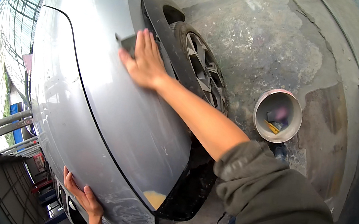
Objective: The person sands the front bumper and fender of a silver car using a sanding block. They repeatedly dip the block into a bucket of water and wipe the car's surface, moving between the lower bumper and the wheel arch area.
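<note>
My right hand [146,63] lies on the silver car fender [142,111], just beside the black wheel-arch trim [161,24]. Beneath its fingers and thumb is a dark grey sheet [128,44] that looks like sandpaper, pressed against the paint; one corner lifts off the surface. The fingers hide the rest of the sheet. At the front of the car, my left hand [84,197] rests on the edge of the silver bonnet [70,118], fingers spread and holding nothing. A black seam runs between bonnet and fender.
A yellowish patch [154,199] marks the fender's front corner by a dark opening. The front wheel [203,64] stands right of the arch. On the stained concrete floor [257,35] is a pale bucket [262,101] with a yellow item inside. Metal railings [1,128] stand at left.
</note>
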### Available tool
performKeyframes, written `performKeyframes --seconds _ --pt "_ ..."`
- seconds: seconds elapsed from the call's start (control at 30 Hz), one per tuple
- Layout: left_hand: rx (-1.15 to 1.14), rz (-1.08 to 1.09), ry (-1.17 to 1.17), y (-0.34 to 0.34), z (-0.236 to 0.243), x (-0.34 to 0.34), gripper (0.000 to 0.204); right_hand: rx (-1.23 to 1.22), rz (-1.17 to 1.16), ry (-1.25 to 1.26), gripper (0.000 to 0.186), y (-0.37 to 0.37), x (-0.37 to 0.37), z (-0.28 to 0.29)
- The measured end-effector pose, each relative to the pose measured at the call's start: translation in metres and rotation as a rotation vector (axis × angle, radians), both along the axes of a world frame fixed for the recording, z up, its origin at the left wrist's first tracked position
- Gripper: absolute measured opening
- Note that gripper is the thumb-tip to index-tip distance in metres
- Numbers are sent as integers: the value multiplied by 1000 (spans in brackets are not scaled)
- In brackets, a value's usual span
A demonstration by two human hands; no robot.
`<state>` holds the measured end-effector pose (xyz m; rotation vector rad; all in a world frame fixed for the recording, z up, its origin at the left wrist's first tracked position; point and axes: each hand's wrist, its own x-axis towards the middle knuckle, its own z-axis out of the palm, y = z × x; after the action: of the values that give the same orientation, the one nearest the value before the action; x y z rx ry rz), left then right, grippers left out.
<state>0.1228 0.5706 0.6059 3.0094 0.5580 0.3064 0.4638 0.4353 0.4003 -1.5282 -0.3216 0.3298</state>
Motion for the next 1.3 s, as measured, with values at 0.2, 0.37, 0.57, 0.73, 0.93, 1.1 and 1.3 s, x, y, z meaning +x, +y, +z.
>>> performKeyframes --seconds 0.2,0.37,0.57,0.73,0.93,1.1,1.3 --pt "9 16 -2 1 2 -4 70 6 -44 108 92 -21 -83 -10" --pt "2 3 -7 2 3 -2 69 30 -105 163 85 -14 -66 -4" --pt "-41 9 -6 0 -1 -6 70 140 -152 176 82 -4 -4 0" --pt "-27 -1 -8 3 0 -7 70 99 -94 103 90 -27 -105 -16" --pt "-78 -14 -34 9 -6 -4 69 53 -114 108 84 -19 -44 -1" --pt "-60 -41 -18 10 -2 -8 71 77 -116 66 83 -77 -202 -24" --pt "-49 11 -34 10 -2 -13 72 -21 11 -52 99 -99 -255 -26"
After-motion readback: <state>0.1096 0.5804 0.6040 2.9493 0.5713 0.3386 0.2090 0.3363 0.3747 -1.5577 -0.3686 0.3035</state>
